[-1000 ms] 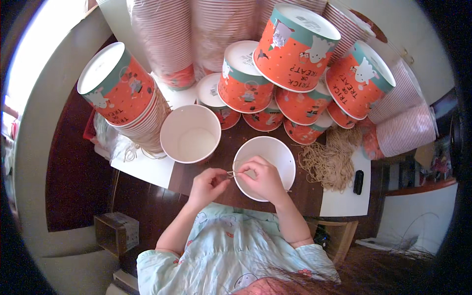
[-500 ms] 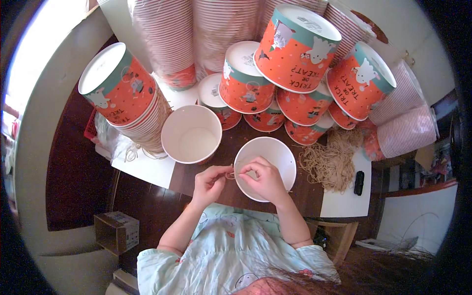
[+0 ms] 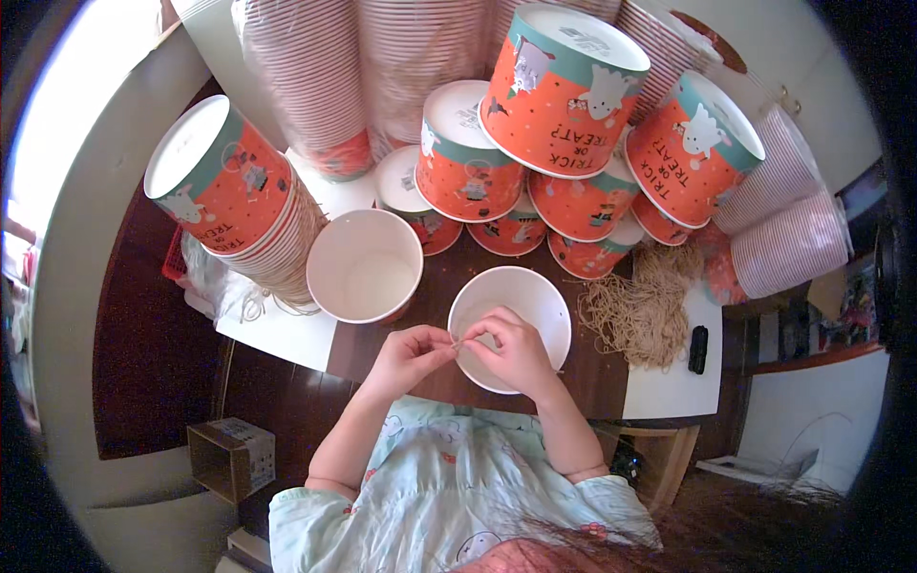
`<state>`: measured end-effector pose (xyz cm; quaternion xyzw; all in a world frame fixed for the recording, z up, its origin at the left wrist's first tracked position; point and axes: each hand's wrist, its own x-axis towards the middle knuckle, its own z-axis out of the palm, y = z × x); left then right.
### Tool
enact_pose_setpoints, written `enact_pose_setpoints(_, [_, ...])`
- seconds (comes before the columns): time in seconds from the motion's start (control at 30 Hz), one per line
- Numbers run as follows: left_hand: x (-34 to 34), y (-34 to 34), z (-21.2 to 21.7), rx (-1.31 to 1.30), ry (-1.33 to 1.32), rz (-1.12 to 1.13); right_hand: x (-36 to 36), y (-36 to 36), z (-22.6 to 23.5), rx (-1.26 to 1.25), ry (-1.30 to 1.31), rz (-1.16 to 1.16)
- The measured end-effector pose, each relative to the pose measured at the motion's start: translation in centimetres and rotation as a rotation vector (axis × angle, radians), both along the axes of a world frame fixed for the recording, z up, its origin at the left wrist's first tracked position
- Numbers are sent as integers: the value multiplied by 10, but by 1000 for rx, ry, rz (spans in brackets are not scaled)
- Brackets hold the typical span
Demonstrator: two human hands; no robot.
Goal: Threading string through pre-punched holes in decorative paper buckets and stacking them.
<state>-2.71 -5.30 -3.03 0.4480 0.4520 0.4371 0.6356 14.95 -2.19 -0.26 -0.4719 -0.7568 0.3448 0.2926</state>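
White paper bucket (image 3: 521,296) sits on the dark table (image 3: 382,349), right in front of the person, open side up. Right hand (image 3: 511,349) rests over its near rim, fingers pinched on a thin string (image 3: 457,344). Left hand (image 3: 409,355) just beside the rim, pinching the same string; fingertips nearly touching. Second open bucket (image 3: 363,265) to the left. String pile (image 3: 642,310) to the right, orange bucket stacks (image 3: 564,91) behind
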Motion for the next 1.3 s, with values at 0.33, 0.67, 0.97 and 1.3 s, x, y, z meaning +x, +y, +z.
enact_pose_setpoints(0.33, [-2, -1, 6, -14, -169, -83, 8, -8, 9, -70, 123, 33])
enact_pose_setpoints(0.67, [-3, -4, 13, -221, -338, -115, 3, -14, 9, 275, 232, 94])
enact_pose_setpoints(0.97, [-4, -5, 16, -243, -274, -96, 3, -14, 5, 281, 219, 73])
enact_pose_setpoints(1.3, [-2, -7, 12, 459, 356, -78, 4, -14, 4, 120, 308, 64])
